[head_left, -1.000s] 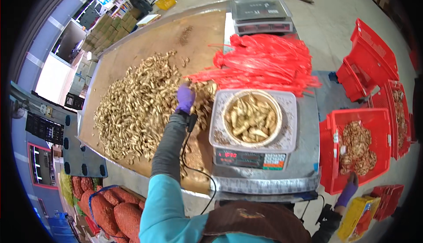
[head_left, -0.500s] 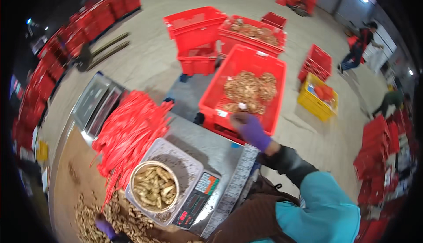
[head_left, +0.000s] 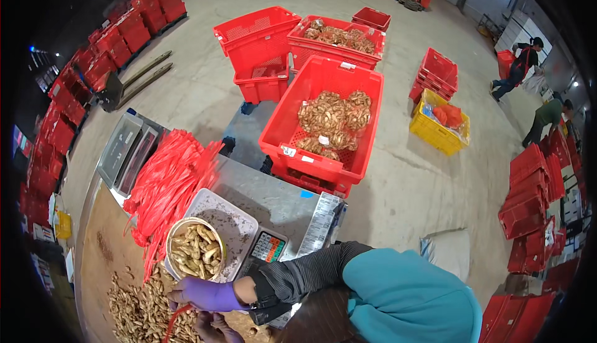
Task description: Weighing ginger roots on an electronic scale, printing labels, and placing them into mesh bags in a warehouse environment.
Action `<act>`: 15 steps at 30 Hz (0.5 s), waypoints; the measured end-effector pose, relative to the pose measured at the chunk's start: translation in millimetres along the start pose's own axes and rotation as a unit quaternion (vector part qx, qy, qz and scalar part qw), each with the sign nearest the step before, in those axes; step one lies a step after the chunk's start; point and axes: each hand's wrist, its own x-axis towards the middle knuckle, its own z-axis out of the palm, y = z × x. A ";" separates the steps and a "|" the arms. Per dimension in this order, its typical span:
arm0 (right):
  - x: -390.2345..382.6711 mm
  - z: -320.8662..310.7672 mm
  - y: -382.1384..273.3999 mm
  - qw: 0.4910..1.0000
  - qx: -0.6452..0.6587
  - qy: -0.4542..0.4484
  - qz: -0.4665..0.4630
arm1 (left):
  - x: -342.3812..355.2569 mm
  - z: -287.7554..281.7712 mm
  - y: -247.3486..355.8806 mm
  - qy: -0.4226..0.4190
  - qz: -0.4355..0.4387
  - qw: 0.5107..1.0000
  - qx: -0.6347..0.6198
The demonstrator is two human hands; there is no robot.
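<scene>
My right hand [head_left: 204, 294], in a purple glove, reaches across the front of the scale over a pile of ginger pieces [head_left: 134, 309]. A thin red netting strip [head_left: 173, 323] hangs from its closed fingers. Just below, at the lower edge, my left hand [head_left: 217, 329] has its fingers curled; what they hold is hidden. Beside my right hand, a round tub [head_left: 176, 231] of ginger stands in a pale tray [head_left: 239, 222] on the digital scale [head_left: 268, 245]. Behind the tray lies a heap of red net bags [head_left: 171, 178].
A red crate [head_left: 280, 125] with bagged ginger stands beyond the table [head_left: 273, 187]. More red crates [head_left: 258, 29] and a yellow crate [head_left: 438, 138] are farther off. Another scale [head_left: 124, 150] sits at the left. Two people [head_left: 521, 66] work at the far right.
My right hand has swung back from the red crate's near rim to the ginger pile, beside my left hand. A red strip now shows at the hands. The view has shifted slightly.
</scene>
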 end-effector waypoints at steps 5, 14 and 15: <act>-35.1 -10.1 27.7 0.978 -0.110 0.003 -0.177 | 31.4 6.9 54.7 -0.002 -0.311 0.863 -0.399; -97.1 -74.0 118.4 0.947 0.150 0.214 0.185 | 58.8 51.8 84.4 -0.180 -0.039 0.916 -0.355; -103.6 -80.5 124.8 0.928 0.217 0.231 0.194 | 52.0 69.7 92.6 -0.199 -0.059 0.914 -0.349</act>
